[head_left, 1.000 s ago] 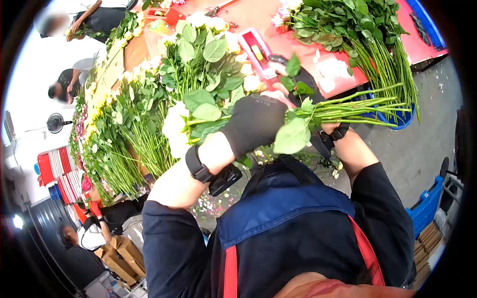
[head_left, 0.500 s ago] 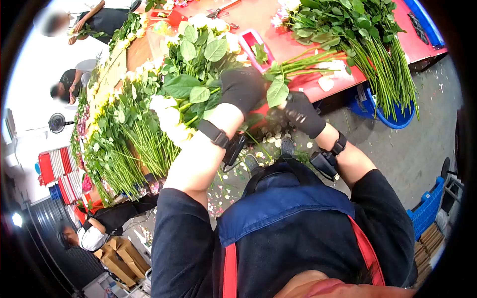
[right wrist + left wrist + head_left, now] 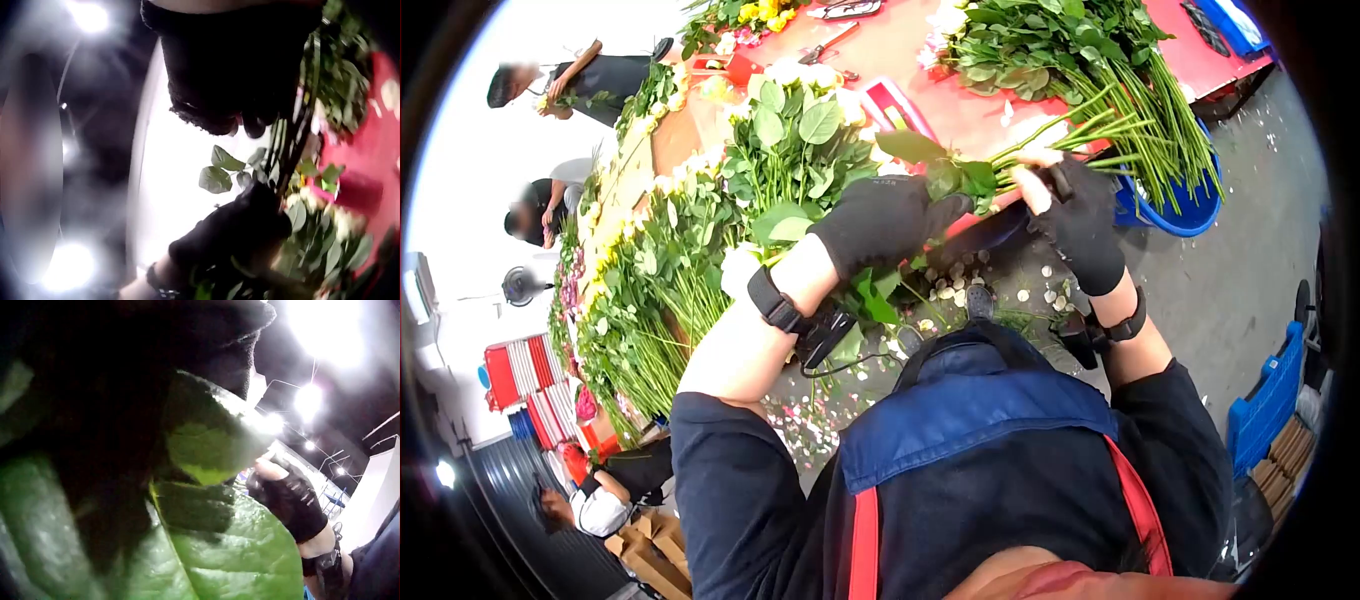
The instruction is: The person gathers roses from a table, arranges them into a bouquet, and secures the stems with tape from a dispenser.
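In the head view my left hand (image 3: 890, 225), in a black fingerless glove, grips a bunch of leafy rose stems, whose pale blooms (image 3: 742, 270) hang beside the left forearm. The bare green stems (image 3: 1105, 130) point to the upper right. My gloved right hand (image 3: 1080, 220) has its bare fingertips curled at these stems, beyond the left hand. The right wrist view has the right hand (image 3: 231, 75) above and the left hand (image 3: 231, 231) below, around the dark bunch. Large leaves (image 3: 219, 556) cover much of the left wrist view, partly hiding the left hand's grip.
More roses (image 3: 790, 150) lie on the red table (image 3: 960, 110) at left, and a leafy pile (image 3: 1050, 50) at upper right. A pink holder (image 3: 900, 110), red-handled cutters (image 3: 830, 42) and a blue bucket (image 3: 1190, 215) stand or lie nearby. Other people work at far left.
The right hand has moved up and right from below the bunch to its stems. The left hand has shifted slightly down, still gripping the bunch. The view has turned a little.
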Action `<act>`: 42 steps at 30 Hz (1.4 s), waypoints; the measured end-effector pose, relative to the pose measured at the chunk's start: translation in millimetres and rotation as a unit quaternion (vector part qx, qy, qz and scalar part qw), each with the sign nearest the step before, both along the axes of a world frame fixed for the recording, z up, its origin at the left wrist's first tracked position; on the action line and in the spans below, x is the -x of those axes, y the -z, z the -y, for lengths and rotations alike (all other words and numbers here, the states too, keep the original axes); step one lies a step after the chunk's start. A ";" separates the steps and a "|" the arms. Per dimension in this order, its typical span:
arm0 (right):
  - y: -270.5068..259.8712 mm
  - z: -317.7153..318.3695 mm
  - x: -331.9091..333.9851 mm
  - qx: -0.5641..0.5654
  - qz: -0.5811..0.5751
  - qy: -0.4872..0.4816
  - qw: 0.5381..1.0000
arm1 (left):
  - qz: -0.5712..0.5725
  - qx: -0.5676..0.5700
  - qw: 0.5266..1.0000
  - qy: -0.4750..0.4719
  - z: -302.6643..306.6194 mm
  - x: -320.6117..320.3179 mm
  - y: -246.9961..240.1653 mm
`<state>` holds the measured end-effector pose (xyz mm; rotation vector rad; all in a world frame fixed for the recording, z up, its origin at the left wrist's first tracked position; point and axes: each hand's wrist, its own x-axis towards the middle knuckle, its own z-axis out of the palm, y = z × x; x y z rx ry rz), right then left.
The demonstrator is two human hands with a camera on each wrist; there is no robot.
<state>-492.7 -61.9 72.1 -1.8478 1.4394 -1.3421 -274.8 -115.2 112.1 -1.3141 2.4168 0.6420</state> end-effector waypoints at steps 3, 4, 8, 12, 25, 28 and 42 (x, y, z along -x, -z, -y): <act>-29.1 10.2 2.2 0.202 -0.153 0.002 0.967 | -0.009 -0.024 1.000 0.016 -6.1 9.2 -10.3; -29.1 12.1 -2.5 0.199 -0.144 -0.027 0.969 | -0.063 0.003 0.997 0.054 -10.7 9.8 -7.8; 4.2 16.8 1.7 -0.227 0.000 -0.098 0.969 | -0.050 0.016 0.983 0.175 -19.9 22.8 -19.1; 7.3 7.9 12.8 -0.181 0.260 -0.052 0.947 | -0.039 -0.022 0.990 0.135 -23.0 31.2 -31.3; -21.7 -69.3 61.9 -0.223 -0.138 -0.142 0.954 | -0.155 -0.259 0.952 0.056 -12.6 -1.2 -44.4; 9.1 -59.5 14.3 -0.188 0.274 -0.171 0.927 | -0.140 -0.308 0.938 0.080 -10.0 1.0 -40.4; 61.2 -69.2 51.8 -0.108 0.134 -0.112 0.979 | -0.242 -0.399 0.882 0.074 -22.3 24.0 -42.6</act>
